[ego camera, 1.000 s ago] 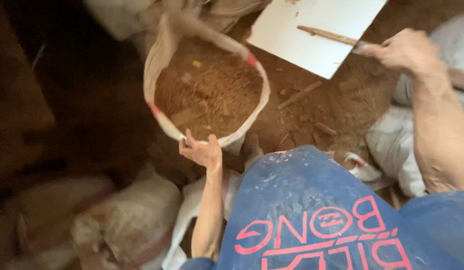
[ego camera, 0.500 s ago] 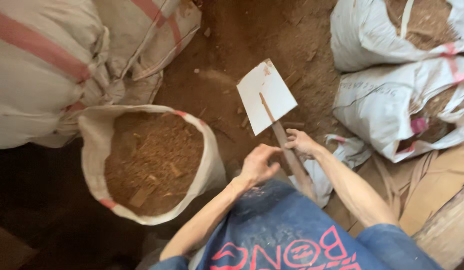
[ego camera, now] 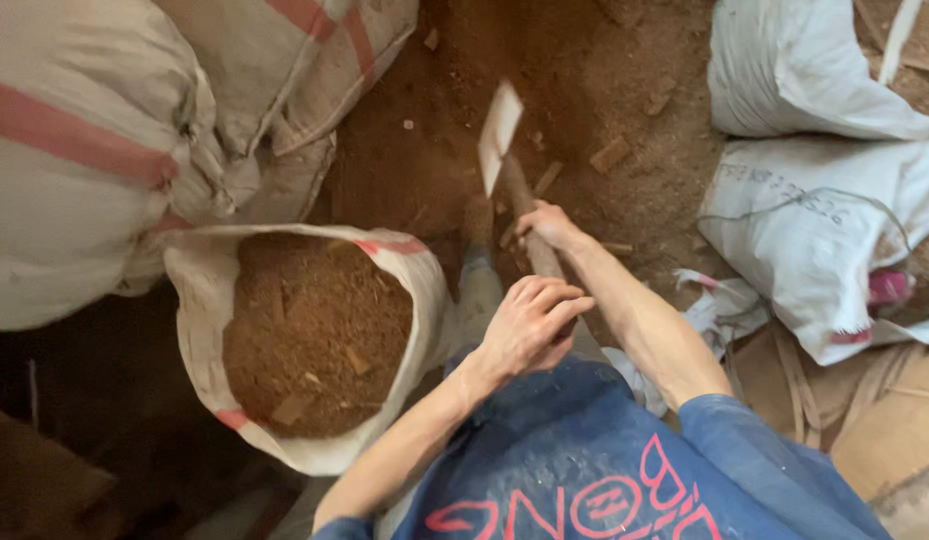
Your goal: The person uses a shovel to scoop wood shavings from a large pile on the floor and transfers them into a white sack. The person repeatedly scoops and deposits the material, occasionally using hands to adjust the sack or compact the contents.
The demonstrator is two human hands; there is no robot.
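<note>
Both my hands grip the wooden handle of a shovel (ego camera: pixel 524 205). My right hand (ego camera: pixel 549 225) holds it further down, near the white flat blade (ego camera: pixel 498 135), which is tilted on edge over the brown sawdust-covered ground (ego camera: pixel 584 80). Closer to my body, my left hand (ego camera: pixel 529 325) is wrapped around the handle's upper part. An open white sack (ego camera: pixel 404 300) with red stripes, filled with brown sawdust (ego camera: pixel 314 330) and wood bits, stands just left of my hands.
Large tied white sacks with red stripes (ego camera: pixel 94 150) lie at the upper left. More white sacks (ego camera: pixel 814 190) sit on the right, some open with sawdust inside. Wood scraps (ego camera: pixel 609 155) are scattered on the ground. Dark floor lies at the lower left.
The shovel blade has turned from lying flat to standing on edge and moved up and left. My left hand has shifted back along the handle toward my body.
</note>
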